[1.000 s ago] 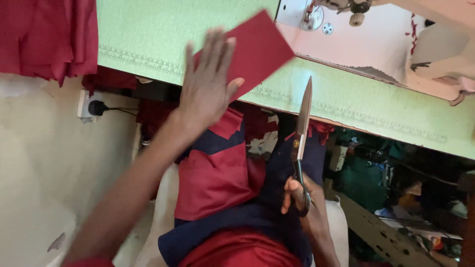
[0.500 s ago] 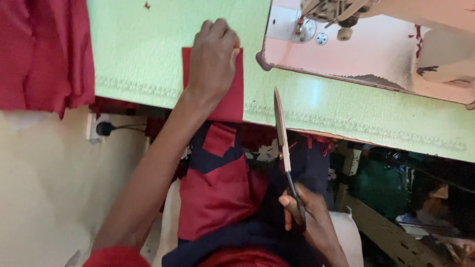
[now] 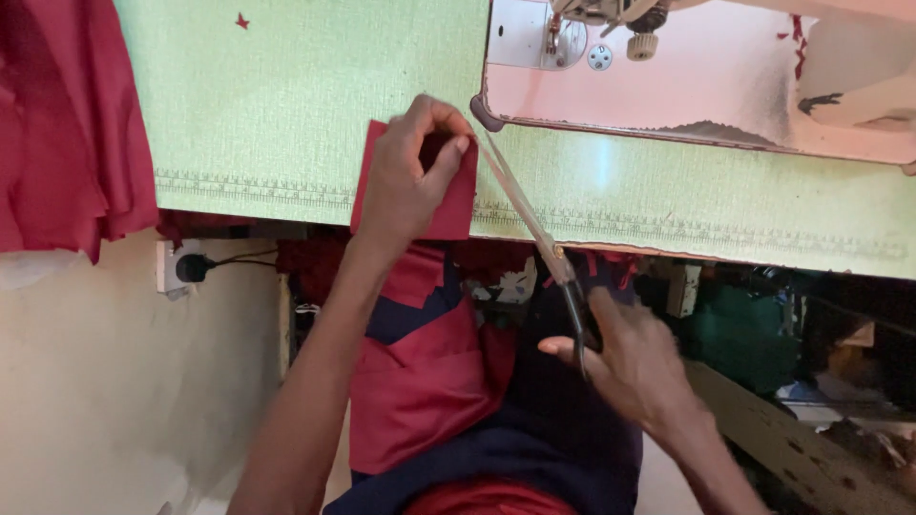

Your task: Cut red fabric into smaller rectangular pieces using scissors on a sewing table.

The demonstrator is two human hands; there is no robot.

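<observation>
My left hand (image 3: 405, 176) presses and pinches a small red fabric piece (image 3: 456, 205) at the near edge of the light green table (image 3: 286, 105). The long scissors (image 3: 525, 215) are gripped by my right hand (image 3: 634, 367) below the table edge. Their blades angle up and to the left, and the tips reach the right edge of the red piece beside my left fingers. More red and navy cloth (image 3: 420, 381) lies on my lap under the table.
A pale pink sewing machine (image 3: 697, 76) stands on the table at the upper right, its needle area (image 3: 572, 19) just above the hands. Red fabric (image 3: 57, 133) hangs over the table's left end. A wall socket with a black plug (image 3: 186, 269) sits at the left.
My left hand laid the red piece down at the table edge and curled onto it. My right hand swung the scissors from upright to leaning left, up to the fabric.
</observation>
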